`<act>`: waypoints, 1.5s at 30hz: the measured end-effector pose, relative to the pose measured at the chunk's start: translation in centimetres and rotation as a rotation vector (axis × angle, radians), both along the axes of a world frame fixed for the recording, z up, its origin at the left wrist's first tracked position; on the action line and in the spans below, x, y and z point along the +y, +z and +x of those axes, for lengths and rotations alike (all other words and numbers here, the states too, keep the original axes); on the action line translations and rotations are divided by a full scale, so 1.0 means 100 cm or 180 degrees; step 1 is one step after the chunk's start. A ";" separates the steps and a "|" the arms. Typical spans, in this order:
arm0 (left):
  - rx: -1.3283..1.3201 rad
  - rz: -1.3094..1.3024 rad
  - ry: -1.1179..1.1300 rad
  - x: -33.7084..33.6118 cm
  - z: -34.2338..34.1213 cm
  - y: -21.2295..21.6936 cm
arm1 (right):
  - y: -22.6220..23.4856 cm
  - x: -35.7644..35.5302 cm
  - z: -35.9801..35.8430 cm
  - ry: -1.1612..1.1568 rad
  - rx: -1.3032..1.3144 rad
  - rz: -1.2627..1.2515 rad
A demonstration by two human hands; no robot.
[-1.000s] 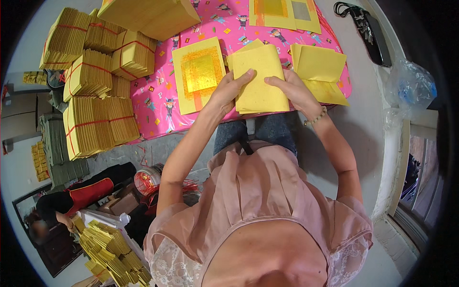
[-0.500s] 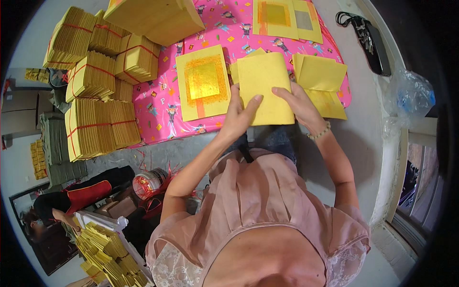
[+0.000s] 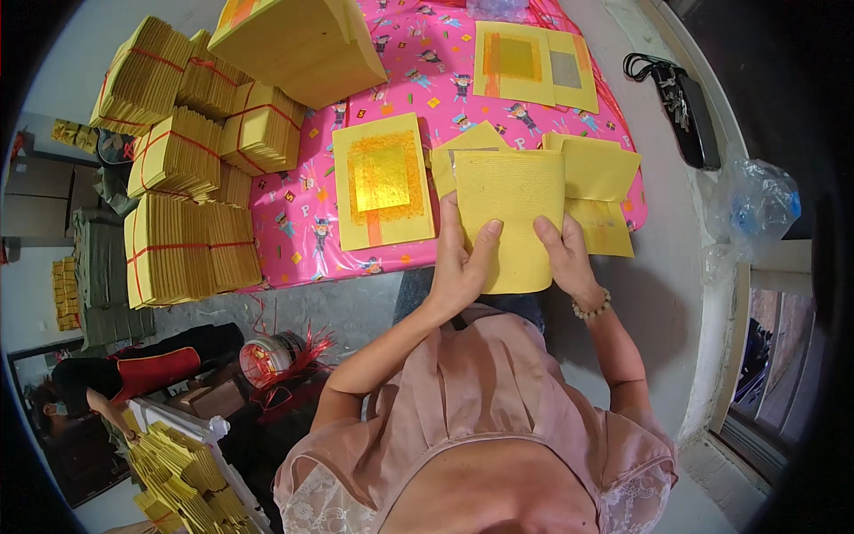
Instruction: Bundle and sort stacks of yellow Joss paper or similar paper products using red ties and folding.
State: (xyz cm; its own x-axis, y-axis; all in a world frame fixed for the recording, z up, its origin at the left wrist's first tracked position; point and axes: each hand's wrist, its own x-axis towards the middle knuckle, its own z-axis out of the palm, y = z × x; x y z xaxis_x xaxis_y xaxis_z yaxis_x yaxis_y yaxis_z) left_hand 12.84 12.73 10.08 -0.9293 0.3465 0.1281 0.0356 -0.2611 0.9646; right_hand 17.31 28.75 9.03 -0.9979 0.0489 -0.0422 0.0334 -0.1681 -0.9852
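Note:
A folded yellow paper sheet (image 3: 513, 205) with a rounded fold along its right side is held up at the table's front edge. My left hand (image 3: 464, 262) grips its left side, thumb on the face and fingers behind. From the right, my right hand (image 3: 569, 256) pinches its lower right edge, thumb in front; its other fingers are partly hidden. Left of the paper lies a yellow stack (image 3: 385, 233) topped by a gold foil square with an orange border. Behind and beside the held sheet, more folded yellow papers (image 3: 603, 169) rest on the table.
Bundles of yellow paper tied with red string (image 3: 169, 245) are piled at the table's left, beside a large yellow block (image 3: 302, 53). Foil-printed sheets (image 3: 516, 67) lie at the back of the pink patterned tablecloth (image 3: 311, 187). Another person's arm (image 3: 108, 414) reaches over paper bundles at lower left.
Both hands have drawn the folded paper down and closer to my body, and its face now shows fine ridges. The whole view has shifted slightly, with the table lower in the picture.

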 end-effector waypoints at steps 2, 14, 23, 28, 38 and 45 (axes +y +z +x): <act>0.0136 -0.0165 0.0067 0.001 0.002 0.000 | -0.001 0.000 0.001 -0.0089 -0.0010 -0.0039; 0.0047 -0.0050 0.0023 0.001 0.008 -0.006 | 0.000 -0.003 0.005 -0.0536 0.0388 0.0347; 0.0357 -0.0235 0.0297 0.004 0.018 -0.009 | -0.004 -0.008 0.010 -0.0701 0.0820 0.0603; 0.0355 -0.0279 0.0326 0.006 0.009 -0.008 | 0.010 -0.009 0.002 -0.0648 0.0490 0.0611; 0.0105 -0.0144 0.0113 0.009 -0.022 -0.030 | -0.006 0.004 -0.048 -0.0774 0.0107 0.0036; -0.0270 -0.0202 -0.0369 -0.003 -0.032 -0.036 | -0.025 0.034 -0.067 -0.0879 0.0245 0.1166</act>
